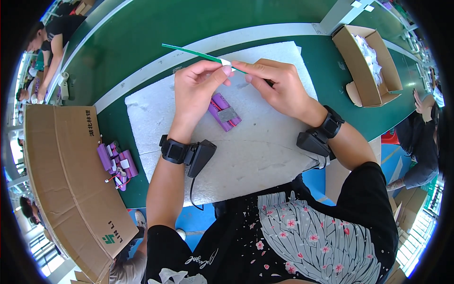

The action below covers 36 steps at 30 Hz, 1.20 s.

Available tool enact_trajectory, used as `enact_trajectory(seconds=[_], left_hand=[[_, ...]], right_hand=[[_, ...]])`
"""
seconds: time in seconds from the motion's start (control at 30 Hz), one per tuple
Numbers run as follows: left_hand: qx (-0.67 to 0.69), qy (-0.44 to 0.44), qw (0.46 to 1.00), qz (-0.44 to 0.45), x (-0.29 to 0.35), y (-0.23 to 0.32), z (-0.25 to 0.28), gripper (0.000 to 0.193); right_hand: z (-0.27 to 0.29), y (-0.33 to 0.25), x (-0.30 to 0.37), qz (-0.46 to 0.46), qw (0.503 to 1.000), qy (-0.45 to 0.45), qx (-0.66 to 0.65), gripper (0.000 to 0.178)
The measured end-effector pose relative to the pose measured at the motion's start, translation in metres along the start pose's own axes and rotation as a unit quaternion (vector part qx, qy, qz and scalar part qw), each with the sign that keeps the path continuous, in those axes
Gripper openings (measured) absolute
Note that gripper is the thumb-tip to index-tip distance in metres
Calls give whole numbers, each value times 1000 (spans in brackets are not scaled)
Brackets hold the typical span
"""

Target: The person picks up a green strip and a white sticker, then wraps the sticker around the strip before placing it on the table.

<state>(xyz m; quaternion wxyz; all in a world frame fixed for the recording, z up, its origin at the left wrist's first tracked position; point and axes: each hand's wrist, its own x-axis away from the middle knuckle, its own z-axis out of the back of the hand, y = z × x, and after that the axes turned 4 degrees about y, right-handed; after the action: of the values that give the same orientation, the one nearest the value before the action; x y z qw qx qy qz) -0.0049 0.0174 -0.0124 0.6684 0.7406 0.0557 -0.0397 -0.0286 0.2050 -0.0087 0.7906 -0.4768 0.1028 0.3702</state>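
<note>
Above the far part of a white foam sheet [257, 158], my two hands hold a thin green strip [189, 51] with a small white piece [226, 62] on it. My left hand [196, 87] is closed, pinching the strip at the white piece between thumb and fingers. From the other side, my right hand [279, 85] closes its thumb and index finger around the strip's short end, the index fingertip by the white piece. Below them on the sheet lies a pack of purple cylindrical battery cells [220, 105] with a grey patch on top. Neither hand touches it.
More purple battery packs [118, 163] with red wires lie left of the sheet, beside a large cardboard box [75, 175]. An open carton [352, 61] with white wrapping stands far right on the green table [326, 52]. Other people work at both sides.
</note>
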Motion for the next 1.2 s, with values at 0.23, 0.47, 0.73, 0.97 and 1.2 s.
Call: enact_trajectory(seconds=[0.23,0.47,0.73,0.97,1.2], left_hand=[[53,-4,998,24,-1,-1,2,14],[55,3,998,11,0,1,0,13],[53,5,998,-20,2,1,-1,11],[54,0,998,-8,1,0,2,11],[57,-14,998,5,-1,3,6,12]], right_hand=[[0,-2,-1,4,1000,6,0,38],[0,-1,0,16,1000,16,-11,34],[2,-3,0,14,999,12,-32,33],[0,-2,0,17,998,33,-45,30],[-2,1,1,1,998,31,-48,27]])
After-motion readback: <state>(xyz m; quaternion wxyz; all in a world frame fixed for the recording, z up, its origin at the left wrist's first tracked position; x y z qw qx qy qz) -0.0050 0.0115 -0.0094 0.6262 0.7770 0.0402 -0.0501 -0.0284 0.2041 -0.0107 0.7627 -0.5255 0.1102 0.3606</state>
